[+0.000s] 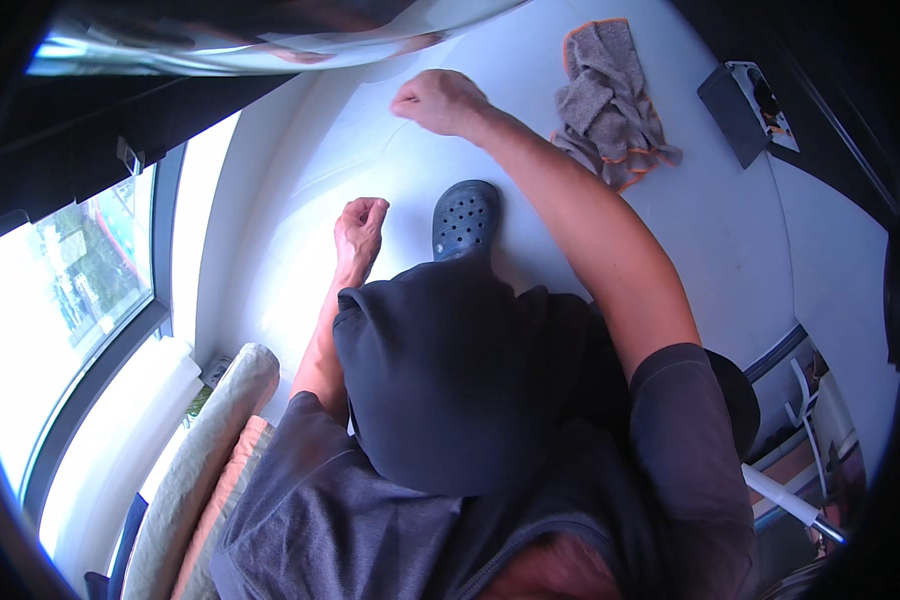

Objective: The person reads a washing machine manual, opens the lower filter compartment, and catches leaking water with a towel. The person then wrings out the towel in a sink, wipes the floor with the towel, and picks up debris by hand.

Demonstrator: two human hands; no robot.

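Note:
My left hand (pixel 360 236) is held low over the white floor (pixel 311 259), thumb and fingertips pinched together; nothing can be made out between them. Farther forward, my right hand (pixel 442 101) is closed like a loose fist and slightly blurred. A faint curved line (pixel 396 139) runs down and left from just below it; whether that is a thread or a mark on the floor, I cannot tell. Between and below the hands is a dark blue perforated clog (pixel 465 217) on my foot. My raised knee in black cloth (pixel 450 375) hides part of the floor.
A crumpled grey cloth with orange edging (pixel 607 97) lies on the floor at upper right. Rolled fabrics (pixel 210 457) lean by the window (pixel 67 255) at left. A shiny curved object (pixel 255 45) hangs over the top edge. A metal-tipped rod (pixel 791 502) juts in at lower right.

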